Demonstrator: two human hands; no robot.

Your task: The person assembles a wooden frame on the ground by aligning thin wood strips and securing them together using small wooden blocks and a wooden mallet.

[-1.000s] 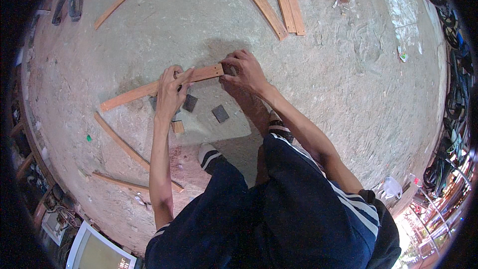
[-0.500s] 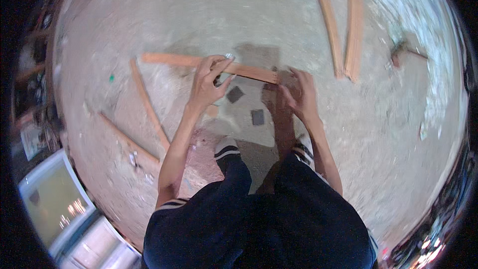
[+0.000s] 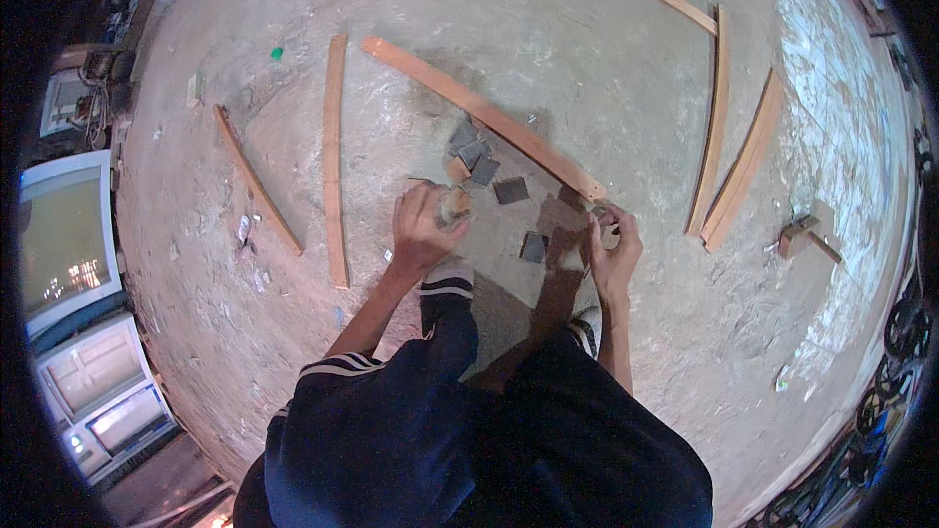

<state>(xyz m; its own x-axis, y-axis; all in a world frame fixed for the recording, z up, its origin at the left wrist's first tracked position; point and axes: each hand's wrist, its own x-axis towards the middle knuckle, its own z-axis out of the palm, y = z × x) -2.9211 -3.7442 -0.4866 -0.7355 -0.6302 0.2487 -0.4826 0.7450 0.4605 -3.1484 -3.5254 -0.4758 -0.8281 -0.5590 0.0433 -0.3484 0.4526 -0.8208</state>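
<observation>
A flat wooden strip (image 3: 484,117) lies slantwise on the floor, its right end lowest and nearest me. At that end my right hand (image 3: 614,252) has its fingers and thumb closed around the tip, partly in shadow. My left hand (image 3: 421,230) is away from the strip, just ahead of my left foot. Its fingers are curled around something tan and grey that I cannot make out. Several small dark square pieces (image 3: 481,170) sit between the left hand and the strip. Another dark square (image 3: 533,246) rests apart, between my hands.
Two more wooden strips, one upright in view (image 3: 335,161) and one slanting (image 3: 256,179), lie to the left. Others (image 3: 712,127) lie at the far right. A hammer-like wooden tool (image 3: 807,238) lies right. Framed panels (image 3: 73,230) stand at the left edge.
My left hand has come off the wooden strip and moved nearer my feet. The right hand has closed at the strip's end. The whole view has shifted, and the strip appears more steeply slanted.
</observation>
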